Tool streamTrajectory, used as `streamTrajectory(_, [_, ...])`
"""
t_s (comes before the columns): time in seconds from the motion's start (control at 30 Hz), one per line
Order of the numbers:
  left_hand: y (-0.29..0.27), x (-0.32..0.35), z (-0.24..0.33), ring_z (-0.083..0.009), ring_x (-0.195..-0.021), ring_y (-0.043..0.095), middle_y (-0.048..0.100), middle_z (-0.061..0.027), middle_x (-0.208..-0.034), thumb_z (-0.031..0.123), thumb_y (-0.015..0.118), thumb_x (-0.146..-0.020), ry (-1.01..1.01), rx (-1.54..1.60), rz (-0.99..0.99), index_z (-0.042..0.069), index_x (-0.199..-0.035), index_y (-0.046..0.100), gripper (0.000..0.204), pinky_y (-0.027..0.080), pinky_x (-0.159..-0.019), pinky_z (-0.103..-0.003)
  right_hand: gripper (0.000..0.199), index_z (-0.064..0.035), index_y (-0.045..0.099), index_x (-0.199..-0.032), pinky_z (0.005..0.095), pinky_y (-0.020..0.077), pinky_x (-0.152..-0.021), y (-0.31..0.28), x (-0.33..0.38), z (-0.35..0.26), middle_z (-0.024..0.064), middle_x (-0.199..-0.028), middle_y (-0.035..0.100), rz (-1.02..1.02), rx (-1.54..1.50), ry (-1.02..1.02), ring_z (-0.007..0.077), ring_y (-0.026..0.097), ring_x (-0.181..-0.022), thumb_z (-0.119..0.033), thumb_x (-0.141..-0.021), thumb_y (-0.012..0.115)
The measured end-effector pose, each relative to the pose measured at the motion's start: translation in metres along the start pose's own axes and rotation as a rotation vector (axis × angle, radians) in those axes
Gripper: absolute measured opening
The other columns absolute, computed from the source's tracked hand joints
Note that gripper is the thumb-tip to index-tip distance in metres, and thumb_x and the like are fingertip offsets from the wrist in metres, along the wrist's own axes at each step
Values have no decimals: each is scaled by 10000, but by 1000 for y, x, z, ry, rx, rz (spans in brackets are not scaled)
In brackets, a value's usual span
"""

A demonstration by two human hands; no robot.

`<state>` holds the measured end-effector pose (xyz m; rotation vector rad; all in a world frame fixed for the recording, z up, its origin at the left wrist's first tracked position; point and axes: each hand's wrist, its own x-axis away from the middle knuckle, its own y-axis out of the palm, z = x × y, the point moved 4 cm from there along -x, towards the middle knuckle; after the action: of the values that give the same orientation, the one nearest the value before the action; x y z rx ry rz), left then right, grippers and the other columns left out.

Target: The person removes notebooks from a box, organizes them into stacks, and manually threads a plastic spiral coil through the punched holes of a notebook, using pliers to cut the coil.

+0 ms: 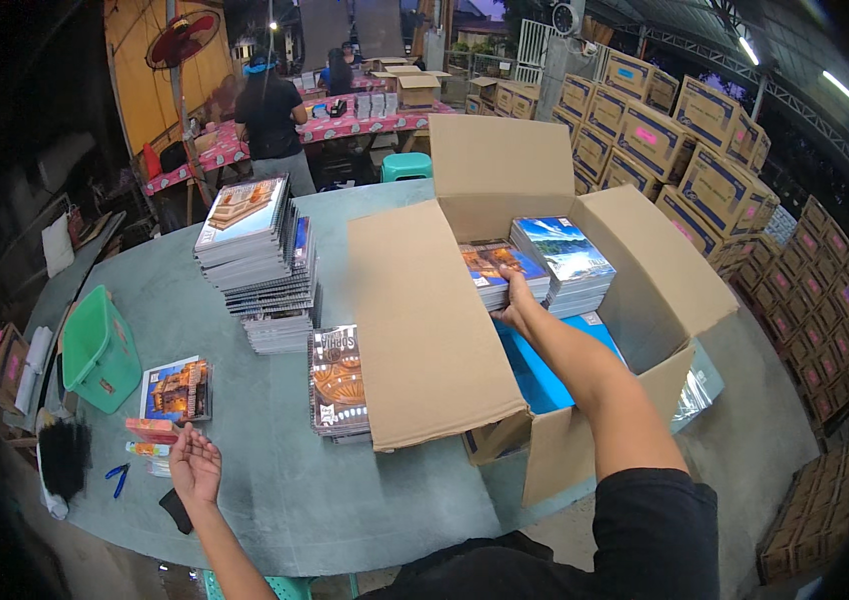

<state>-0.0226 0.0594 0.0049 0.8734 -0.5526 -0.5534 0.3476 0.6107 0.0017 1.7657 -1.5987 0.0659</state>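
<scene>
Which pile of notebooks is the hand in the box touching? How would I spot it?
Find the big open cardboard box on the grey table. Inside, at the far end, two stacks stand side by side. The right hand rests on the lower left stack, with an orange-toned cover; its taller neighbour shows blue sky.

The near flap of the cardboard box (pixel 425 320) hides part of a notebook stack (pixel 337 385), and the box's floor seems mostly out of sight.

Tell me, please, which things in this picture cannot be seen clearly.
- Head view: right hand fingers lie on notebook stacks; grip unclear.
- Stack depth: hidden by the cardboard box walls.
- Left hand lies palm up; small items beside it too small.
- Distant people: too small.
</scene>
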Motion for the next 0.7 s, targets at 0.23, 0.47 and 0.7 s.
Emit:
streamTrajectory(0.23, [-20, 23, -1, -157, -762, 599, 630, -21, -857, 184, 537, -886, -33, 94, 2, 69, -1034, 598, 198, 506, -686, -316, 659, -60, 425, -1248, 548, 386, -950, 77, 120, 16, 191, -1262, 476, -254, -202, 95, 382, 491, -1116, -524, -798, 553])
streamTrajectory(0.47, [-25, 30, -11, -197, -704, 573, 596, -75, -801, 176, 521, -873, -65, 159, -93, 54, -1128, 519, 282, 475, -640, -316, 413, -104, 613, -1017, 530, 450, -875, 62, 77, -31, 102, -1046, 628, -411, 63, 147, 292, 590, -963, -231, -628, 663])
streamTrajectory(0.7, [27, 35, -14, -171, -810, 583, 613, -62, -867, 179, 539, -891, -93, -205, -165, 68, -1146, 517, 279, 481, -734, -332, 499, -73, 558, -1132, 406, 465, -883, 77, 215, -121, 97, -1127, 578, -412, 270, -289, 256, 561, -1026, -339, -733, 694])
